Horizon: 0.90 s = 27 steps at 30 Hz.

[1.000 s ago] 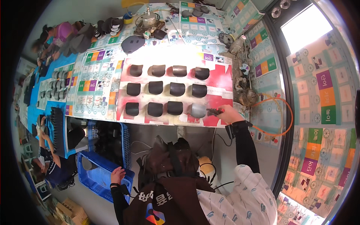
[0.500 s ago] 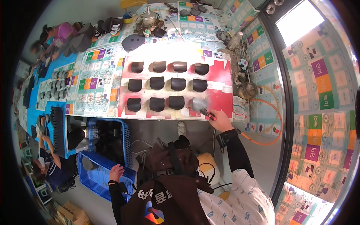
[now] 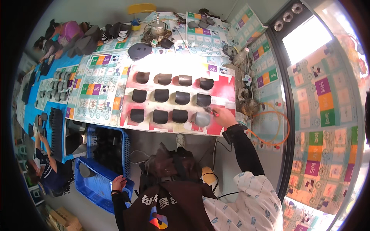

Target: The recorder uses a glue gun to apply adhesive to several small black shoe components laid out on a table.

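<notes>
A long worktable (image 3: 100, 88) covered in printed sheets runs across the upper half of the view. On it lies a red-and-white spray-stained board (image 3: 227, 86), apparently there to catch overspray. Twelve dark curved shoe pieces (image 3: 161, 95) sit on that board in three rows of four, spaced apart, probably so each can be coated without touching its neighbour. The piece at the 4 o'clock corner of the grid, a grey-coated piece (image 3: 201, 118), looks lighter than the rest.

The right hand (image 3: 225, 117) reaches in from 5 o'clock of the board, fingers closed around a small spray tool (image 3: 212, 111) aimed at that grey piece, just beside it. An orange hose (image 3: 269, 129) loops at 3 o'clock, probably feeding the tool.

Under the table edge at 8 o'clock stands a blue plastic crate (image 3: 102, 188). The left hand (image 3: 118, 183) rests on its rim, fingers curled over the edge.
</notes>
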### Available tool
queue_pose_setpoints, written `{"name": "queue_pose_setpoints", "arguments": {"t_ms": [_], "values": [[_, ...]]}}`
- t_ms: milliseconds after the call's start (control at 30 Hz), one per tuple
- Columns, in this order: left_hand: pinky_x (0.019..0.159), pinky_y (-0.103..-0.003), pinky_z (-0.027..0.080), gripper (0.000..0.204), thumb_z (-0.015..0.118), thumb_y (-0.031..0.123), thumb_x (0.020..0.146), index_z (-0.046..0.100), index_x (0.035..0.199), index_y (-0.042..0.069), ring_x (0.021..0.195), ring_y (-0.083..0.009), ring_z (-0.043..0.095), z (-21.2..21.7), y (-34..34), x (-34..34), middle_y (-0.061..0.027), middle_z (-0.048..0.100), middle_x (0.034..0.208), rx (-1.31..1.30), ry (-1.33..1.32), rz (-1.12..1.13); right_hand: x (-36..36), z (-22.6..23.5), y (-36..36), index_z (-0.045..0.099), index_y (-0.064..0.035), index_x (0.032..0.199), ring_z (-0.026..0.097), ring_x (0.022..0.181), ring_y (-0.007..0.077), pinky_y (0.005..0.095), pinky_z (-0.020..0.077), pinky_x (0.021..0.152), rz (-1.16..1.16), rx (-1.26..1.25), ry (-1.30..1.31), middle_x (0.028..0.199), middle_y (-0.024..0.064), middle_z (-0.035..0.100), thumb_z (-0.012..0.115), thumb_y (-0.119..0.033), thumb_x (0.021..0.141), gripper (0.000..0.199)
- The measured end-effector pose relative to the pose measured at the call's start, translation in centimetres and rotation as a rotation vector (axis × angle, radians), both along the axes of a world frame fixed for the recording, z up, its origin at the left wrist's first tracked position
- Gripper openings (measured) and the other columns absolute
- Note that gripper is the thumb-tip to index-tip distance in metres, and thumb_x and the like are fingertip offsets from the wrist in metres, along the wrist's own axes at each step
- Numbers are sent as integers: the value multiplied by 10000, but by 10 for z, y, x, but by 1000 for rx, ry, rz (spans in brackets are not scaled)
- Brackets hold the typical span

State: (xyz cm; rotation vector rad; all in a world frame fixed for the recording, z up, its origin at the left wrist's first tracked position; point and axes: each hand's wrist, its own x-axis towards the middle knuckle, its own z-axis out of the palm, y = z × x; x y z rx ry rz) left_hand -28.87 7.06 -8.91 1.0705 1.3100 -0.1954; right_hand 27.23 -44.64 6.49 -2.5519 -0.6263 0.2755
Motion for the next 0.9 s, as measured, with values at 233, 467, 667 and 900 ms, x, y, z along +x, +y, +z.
{"name": "queue_pose_setpoints", "arguments": {"t_ms": [233,467,667,900], "values": [[636,-302,552,313,613,196,947,644,1236,78,813,-205,732,2,-29,2,-90,752,1020,-9,5,64,36,-25,-3,680,-73,1014,655,861,460,555,505,748,18,-18,74,857,245,683,623,-121,806,221],[657,-306,546,318,577,228,984,621,1276,109,852,-213,734,1,-39,-9,-93,750,1056,-119,-53,96,37,-30,-3,652,-42,1003,633,880,469,529,485,728,114,-32,122,870,249,660,639,-95,784,226],[672,-303,539,323,577,215,982,622,1273,84,834,-202,728,8,-45,19,-92,755,1041,-48,54,73,36,-28,-22,660,-67,1038,658,883,444,545,506,755,73,-147,75,872,219,685,639,-121,791,254],[643,-282,527,315,574,204,984,627,1264,69,810,-192,726,10,-40,30,-95,758,1023,-20,16,39,46,-22,-31,669,-62,1074,636,853,475,544,491,736,70,-64,58,847,254,662,617,-99,798,283]]}}
